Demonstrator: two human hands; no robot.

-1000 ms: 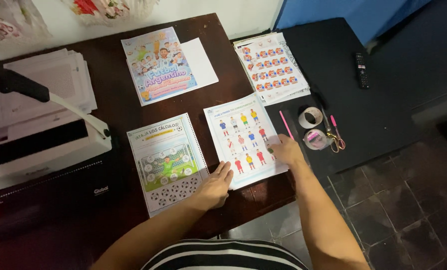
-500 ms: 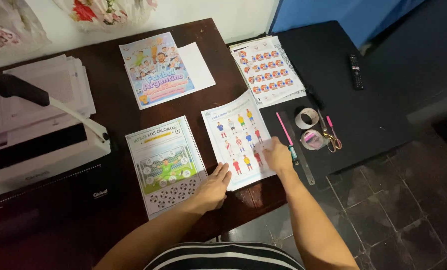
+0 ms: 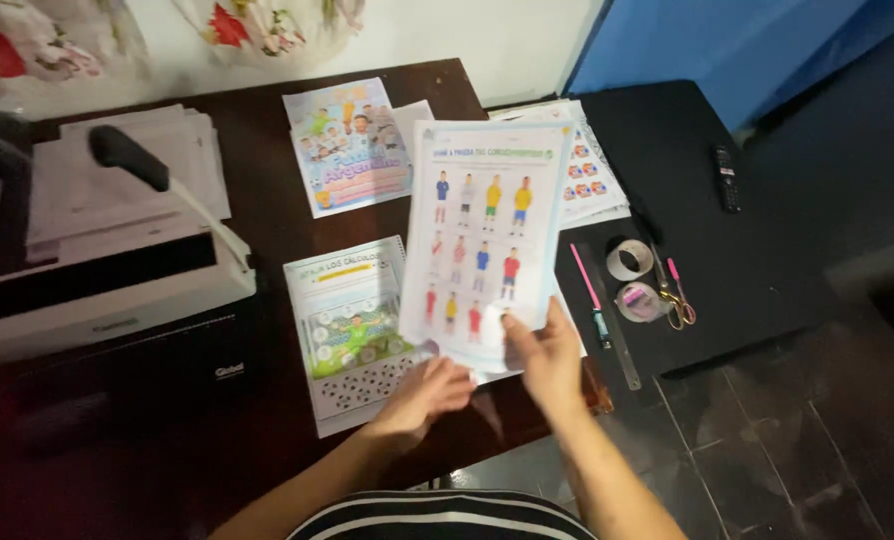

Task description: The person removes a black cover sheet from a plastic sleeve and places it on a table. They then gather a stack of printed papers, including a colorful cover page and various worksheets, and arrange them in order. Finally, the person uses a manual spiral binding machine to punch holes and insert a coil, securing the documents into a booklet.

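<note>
A printed sheet of coloured figures (image 3: 482, 235) is held lifted above the dark wooden tabletop (image 3: 267, 215) by the right hand (image 3: 545, 358), fingers closed on its lower edge. The left hand (image 3: 429, 392), fingers loosely curled, is rested on a worksheet (image 3: 352, 330). A black side table (image 3: 757, 270) and tiled floor (image 3: 767, 460) are seen alongside.

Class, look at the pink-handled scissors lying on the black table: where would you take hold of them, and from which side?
Probably by the pink handle loops, coming from above at the near end. The scissors lie flat beside the tape rolls, loops toward the person and blades pointing away, so the loops are the safe end. Both hands are busy with sheets.
</note>
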